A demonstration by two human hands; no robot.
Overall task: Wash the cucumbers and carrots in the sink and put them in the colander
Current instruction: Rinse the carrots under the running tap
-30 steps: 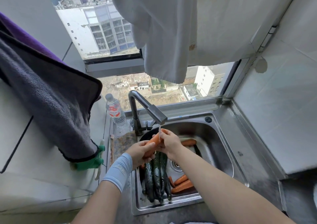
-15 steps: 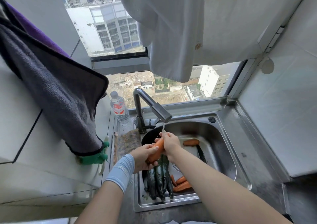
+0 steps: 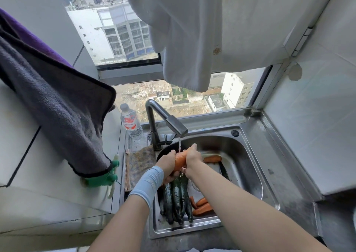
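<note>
My left hand (image 3: 167, 165) and my right hand (image 3: 193, 159) both grip one orange carrot (image 3: 180, 160) under a thin stream of water from the faucet (image 3: 167, 122). Below them, several dark green cucumbers (image 3: 176, 201) lie in the near left of the steel sink (image 3: 248, 165). A few carrots (image 3: 203, 207) lie beside the cucumbers, and another carrot (image 3: 212, 158) rests farther back. A dark rounded rim (image 3: 163, 151), perhaps the colander, shows behind my hands; most of it is hidden.
A plastic water bottle (image 3: 131, 122) stands left of the faucet, with a patterned cloth (image 3: 139, 165) on the sink's edge. A dark grey towel (image 3: 57, 105) hangs at left over a green glove (image 3: 104, 176). A white cloth (image 3: 185, 39) hangs above the sink.
The carrot has turned more upright between my hands and its top is now under the stream. The hands stay together below the faucet.
</note>
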